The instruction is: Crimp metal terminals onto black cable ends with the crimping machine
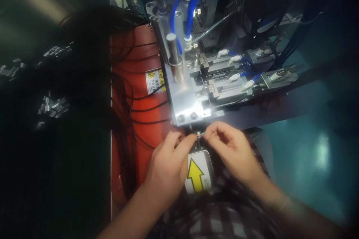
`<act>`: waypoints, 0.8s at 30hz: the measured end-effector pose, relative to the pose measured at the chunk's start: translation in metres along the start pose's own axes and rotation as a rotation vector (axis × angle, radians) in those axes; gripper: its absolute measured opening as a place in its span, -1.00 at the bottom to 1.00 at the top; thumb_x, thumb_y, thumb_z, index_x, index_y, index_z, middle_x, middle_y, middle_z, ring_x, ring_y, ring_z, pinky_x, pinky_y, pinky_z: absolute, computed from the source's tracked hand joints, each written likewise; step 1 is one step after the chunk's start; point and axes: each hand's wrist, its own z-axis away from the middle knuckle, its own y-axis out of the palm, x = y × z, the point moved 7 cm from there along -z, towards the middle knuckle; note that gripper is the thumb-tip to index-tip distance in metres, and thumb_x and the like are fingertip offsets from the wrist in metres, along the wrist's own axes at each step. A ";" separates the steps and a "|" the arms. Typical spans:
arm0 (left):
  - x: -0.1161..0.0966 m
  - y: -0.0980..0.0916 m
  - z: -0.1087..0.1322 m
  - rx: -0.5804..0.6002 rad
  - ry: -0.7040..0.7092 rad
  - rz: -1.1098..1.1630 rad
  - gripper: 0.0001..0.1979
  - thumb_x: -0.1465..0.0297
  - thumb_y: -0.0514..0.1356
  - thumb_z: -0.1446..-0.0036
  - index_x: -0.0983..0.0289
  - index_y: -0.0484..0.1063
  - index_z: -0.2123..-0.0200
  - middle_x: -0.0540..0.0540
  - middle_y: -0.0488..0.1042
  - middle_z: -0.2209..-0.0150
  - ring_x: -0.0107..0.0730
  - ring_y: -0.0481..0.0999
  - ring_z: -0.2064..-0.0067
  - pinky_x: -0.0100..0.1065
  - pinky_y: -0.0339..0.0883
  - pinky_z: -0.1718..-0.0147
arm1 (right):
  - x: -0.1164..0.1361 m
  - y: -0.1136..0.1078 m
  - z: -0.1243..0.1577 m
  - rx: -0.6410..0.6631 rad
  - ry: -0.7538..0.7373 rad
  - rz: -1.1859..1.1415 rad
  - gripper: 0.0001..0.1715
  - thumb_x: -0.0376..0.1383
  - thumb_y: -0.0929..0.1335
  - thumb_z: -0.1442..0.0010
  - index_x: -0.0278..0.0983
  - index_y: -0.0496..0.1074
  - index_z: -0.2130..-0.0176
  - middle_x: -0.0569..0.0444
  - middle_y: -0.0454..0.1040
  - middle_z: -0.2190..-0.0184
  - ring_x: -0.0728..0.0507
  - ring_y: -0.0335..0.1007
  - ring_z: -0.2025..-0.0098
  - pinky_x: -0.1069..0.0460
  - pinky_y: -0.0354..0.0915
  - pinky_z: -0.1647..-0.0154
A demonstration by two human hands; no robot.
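My left hand (168,164) and my right hand (232,149) meet just below the front edge of a shiny metal plate (185,101) of a machine. Both pinch a small part with thin coloured wires (199,133) between fingertips, right at the machine's slot. The fingers of each hand are curled and pressed together. A white plate with a yellow arrow (196,175) lies under my hands, pointing up at the slot.
The machine carries blue air hoses (182,7), a steel cylinder (174,50) and pneumatic slides (224,78). An orange-red housing (140,71) with a yellow warning label (155,80) and black cables sits left. Small metal parts (53,104) lie in the dark far left. Teal floor shows right.
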 end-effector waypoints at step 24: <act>0.002 -0.003 -0.002 -0.058 -0.035 0.038 -0.79 0.61 0.07 -0.21 0.32 0.45 0.18 0.12 0.45 0.27 -0.38 0.51 0.23 -0.41 0.44 0.21 | 0.001 0.002 -0.012 0.027 0.045 -0.004 -0.84 -0.23 0.36 -0.13 -0.30 0.44 0.38 0.27 0.13 0.66 0.02 0.06 0.60 0.10 0.06 0.58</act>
